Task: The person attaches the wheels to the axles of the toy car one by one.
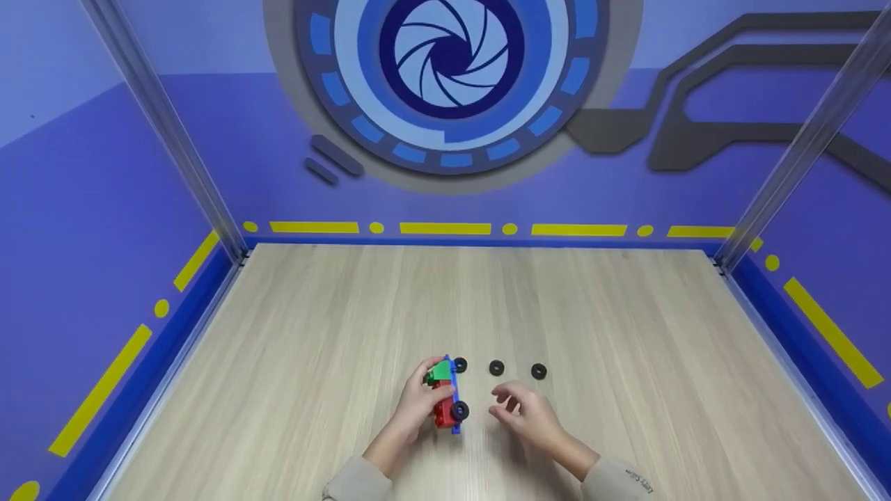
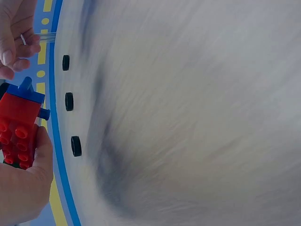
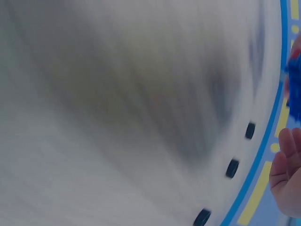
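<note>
My left hand (image 1: 418,403) grips a toy car (image 1: 444,403) made of red and green bricks on a blue base, tipped on its side. One black wheel (image 1: 460,410) sits on the car's near end. In the left wrist view, a bare blue axle stub (image 2: 44,114) sticks out beside the red brick (image 2: 19,117). My right hand (image 1: 530,416) hovers just right of the car, fingers loosely bent and holding nothing. Three loose black wheels lie in a row beyond the hands: a left wheel (image 1: 460,364), a middle wheel (image 1: 496,367) and a right wheel (image 1: 539,371).
The pale wooden tabletop (image 1: 334,313) spreads around the hands. Behind it stands a blue-purple back wall (image 1: 223,153) with yellow markings. Side walls and metal posts (image 1: 181,146) border the table.
</note>
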The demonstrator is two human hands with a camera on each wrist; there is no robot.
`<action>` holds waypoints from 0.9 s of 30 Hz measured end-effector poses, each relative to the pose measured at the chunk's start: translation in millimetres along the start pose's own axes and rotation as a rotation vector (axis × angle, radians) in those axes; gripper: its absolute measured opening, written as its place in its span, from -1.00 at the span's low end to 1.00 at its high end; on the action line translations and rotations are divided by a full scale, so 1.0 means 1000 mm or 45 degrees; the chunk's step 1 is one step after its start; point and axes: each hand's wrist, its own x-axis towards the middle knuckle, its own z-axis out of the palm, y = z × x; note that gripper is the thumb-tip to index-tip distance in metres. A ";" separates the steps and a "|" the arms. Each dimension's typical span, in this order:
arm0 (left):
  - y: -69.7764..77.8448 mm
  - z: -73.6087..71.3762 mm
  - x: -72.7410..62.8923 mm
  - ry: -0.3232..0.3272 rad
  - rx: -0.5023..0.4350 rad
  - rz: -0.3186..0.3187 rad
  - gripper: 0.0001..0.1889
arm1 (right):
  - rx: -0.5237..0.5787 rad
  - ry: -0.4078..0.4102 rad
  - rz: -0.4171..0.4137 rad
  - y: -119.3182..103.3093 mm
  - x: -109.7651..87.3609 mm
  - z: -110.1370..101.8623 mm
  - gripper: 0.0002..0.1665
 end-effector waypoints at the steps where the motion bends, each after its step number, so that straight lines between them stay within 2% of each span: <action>1: -0.003 0.000 0.001 0.006 0.003 -0.006 -0.41 | -0.001 0.006 0.036 0.003 0.001 -0.001 -0.72; 3: -0.007 0.000 0.004 0.017 0.012 -0.017 -0.40 | -0.001 0.029 0.101 0.008 0.003 -0.004 -0.72; 9: -0.011 0.001 0.005 0.033 0.015 -0.025 -0.42 | 0.051 0.177 0.168 0.025 0.009 -0.011 -0.74; 18: -0.012 0.001 0.004 0.025 0.038 -0.019 -0.42 | 0.118 0.334 0.419 0.050 0.023 -0.018 -0.71; 22: -0.012 0.001 0.004 0.020 0.043 -0.017 -0.43 | 0.109 0.338 0.519 0.060 0.026 -0.017 -0.65; 27: -0.012 0.001 0.004 0.031 0.068 -0.014 -0.43 | 0.056 0.314 0.587 0.072 0.028 -0.015 -0.58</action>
